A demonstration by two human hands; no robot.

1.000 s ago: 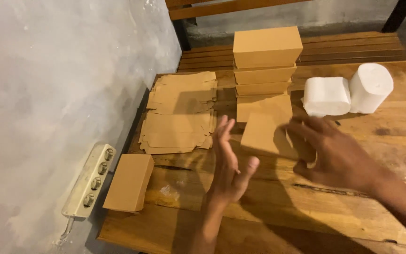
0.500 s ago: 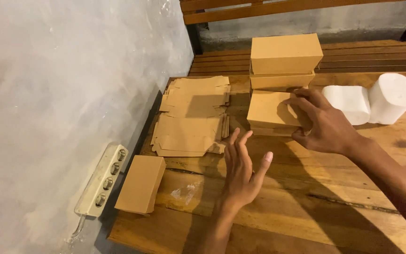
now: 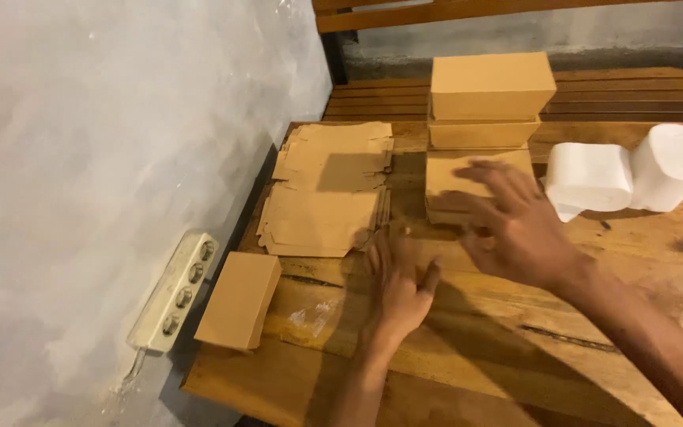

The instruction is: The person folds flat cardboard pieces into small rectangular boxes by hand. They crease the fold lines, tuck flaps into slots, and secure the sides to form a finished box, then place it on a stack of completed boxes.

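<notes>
My right hand hovers with spread fingers over a closed brown cardboard box lying on the wooden table; it is blurred and I cannot tell whether it touches the box. My left hand is open, fingers up, just in front of a pile of flat unfolded cardboard blanks. Behind the low box stands a stack of folded brown boxes. Neither hand holds anything.
A single closed brown box sits at the table's near left corner. Two white foam rolls lie at the right. A white power strip hangs on the grey wall to the left. A wooden bench lies behind.
My right hand has drawn back from the low box toward me. My left hand shifted slightly forward near the blanks. The camera view moved a little.
</notes>
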